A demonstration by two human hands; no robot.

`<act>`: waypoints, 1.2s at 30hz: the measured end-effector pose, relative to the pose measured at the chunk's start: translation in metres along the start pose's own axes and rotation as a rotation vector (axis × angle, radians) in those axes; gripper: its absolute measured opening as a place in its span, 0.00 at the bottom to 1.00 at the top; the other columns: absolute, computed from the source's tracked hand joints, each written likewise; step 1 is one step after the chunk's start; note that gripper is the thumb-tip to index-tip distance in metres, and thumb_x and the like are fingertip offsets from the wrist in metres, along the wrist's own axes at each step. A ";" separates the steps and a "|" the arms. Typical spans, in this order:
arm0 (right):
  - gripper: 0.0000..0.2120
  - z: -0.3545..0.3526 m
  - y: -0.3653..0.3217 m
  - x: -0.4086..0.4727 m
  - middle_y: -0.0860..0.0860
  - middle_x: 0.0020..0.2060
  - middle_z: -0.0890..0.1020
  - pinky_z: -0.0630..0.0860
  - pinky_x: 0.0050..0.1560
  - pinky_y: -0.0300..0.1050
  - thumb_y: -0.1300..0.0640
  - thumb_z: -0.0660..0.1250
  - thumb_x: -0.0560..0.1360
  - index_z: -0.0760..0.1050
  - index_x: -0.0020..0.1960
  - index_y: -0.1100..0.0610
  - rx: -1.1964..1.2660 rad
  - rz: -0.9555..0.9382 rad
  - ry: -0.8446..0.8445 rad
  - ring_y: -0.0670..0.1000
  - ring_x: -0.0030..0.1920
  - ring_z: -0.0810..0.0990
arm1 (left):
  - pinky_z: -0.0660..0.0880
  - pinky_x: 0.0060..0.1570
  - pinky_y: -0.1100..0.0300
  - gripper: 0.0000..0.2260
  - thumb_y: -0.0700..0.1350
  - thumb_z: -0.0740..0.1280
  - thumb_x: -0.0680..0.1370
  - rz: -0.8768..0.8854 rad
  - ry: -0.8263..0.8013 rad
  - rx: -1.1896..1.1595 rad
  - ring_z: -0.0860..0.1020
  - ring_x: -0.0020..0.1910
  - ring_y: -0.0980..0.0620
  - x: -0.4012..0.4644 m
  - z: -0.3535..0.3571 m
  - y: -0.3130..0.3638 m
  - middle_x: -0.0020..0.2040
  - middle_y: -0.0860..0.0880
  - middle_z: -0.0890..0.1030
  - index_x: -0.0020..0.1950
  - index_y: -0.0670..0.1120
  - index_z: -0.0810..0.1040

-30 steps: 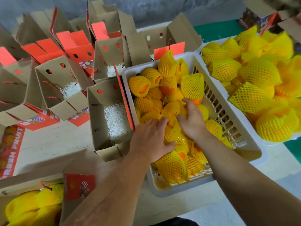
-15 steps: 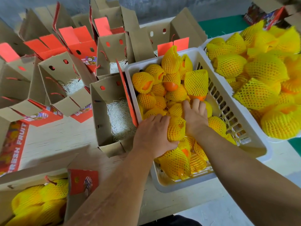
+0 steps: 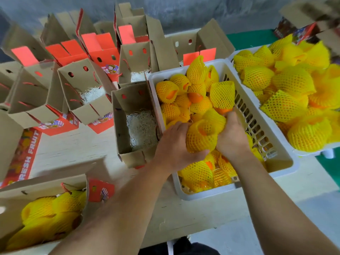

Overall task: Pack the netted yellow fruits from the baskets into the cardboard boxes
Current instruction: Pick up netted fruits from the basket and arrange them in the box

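Both hands are working inside the near white basket (image 3: 281, 168), which is serving here as the landmark. The left hand (image 3: 176, 144) and the right hand (image 3: 233, 137) are closing from two sides on the same netted yellow fruits (image 3: 204, 133), with the fingers curled around the foam nets; it seems that two or three fruits are being gathered together, probably so that one trip fills more of a box. The fruits are sitting just above the heap in the basket, not yet outside its rim. Directly left of the basket, and touching its wall, an open cardboard box (image 3: 121, 129) is standing with white shredded padding (image 3: 141, 129) on its bottom, so I judge it is placed there to keep the carry short and to cushion the fruit. Further left of the basket, more open boxes (image 3: 81, 83) are waiting with flaps up on the pale surface (image 3: 73, 148). To the near left, a filled box (image 3: 46, 183) is holding netted fruits. Right of the basket, a second basket (image 3: 311, 153) is lying heaped with more.
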State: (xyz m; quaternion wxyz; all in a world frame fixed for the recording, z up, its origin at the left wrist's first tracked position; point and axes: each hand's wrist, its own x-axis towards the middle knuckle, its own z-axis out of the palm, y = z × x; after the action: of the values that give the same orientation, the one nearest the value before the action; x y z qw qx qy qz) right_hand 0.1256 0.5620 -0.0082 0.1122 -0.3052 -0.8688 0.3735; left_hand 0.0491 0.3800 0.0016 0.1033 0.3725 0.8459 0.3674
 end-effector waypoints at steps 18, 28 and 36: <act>0.25 0.177 -0.217 -0.194 0.55 0.57 0.81 0.80 0.52 0.48 0.54 0.69 0.72 0.68 0.67 0.50 0.686 -0.065 -0.571 0.49 0.55 0.82 | 0.81 0.58 0.45 0.39 0.66 0.83 0.61 -0.502 0.307 -0.882 0.83 0.60 0.48 -0.245 -0.202 -0.149 0.60 0.53 0.83 0.69 0.63 0.71; 0.32 0.268 -0.254 -0.214 0.49 0.66 0.62 0.73 0.49 0.40 0.55 0.73 0.72 0.63 0.71 0.45 -0.622 -0.328 -0.874 0.56 0.56 0.73 | 0.81 0.41 0.60 0.26 0.58 0.73 0.74 -0.703 0.238 -0.952 0.81 0.54 0.64 -0.319 -0.273 -0.235 0.56 0.64 0.80 0.70 0.58 0.70; 0.09 0.321 -0.255 -0.229 0.47 0.63 0.76 0.64 0.73 0.46 0.54 0.60 0.85 0.76 0.61 0.51 -0.727 -0.326 -0.955 0.52 0.66 0.72 | 0.77 0.49 0.53 0.28 0.65 0.72 0.66 -0.830 0.133 -0.865 0.76 0.60 0.59 -0.319 -0.273 -0.265 0.60 0.67 0.75 0.66 0.68 0.72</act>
State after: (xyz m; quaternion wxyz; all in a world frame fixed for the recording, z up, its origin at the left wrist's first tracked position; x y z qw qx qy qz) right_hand 0.0563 0.0988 -0.0406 -0.3442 0.0135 -0.9302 0.1269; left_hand 0.0035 -0.1137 -0.0216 0.3270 -0.0883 0.6993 0.6295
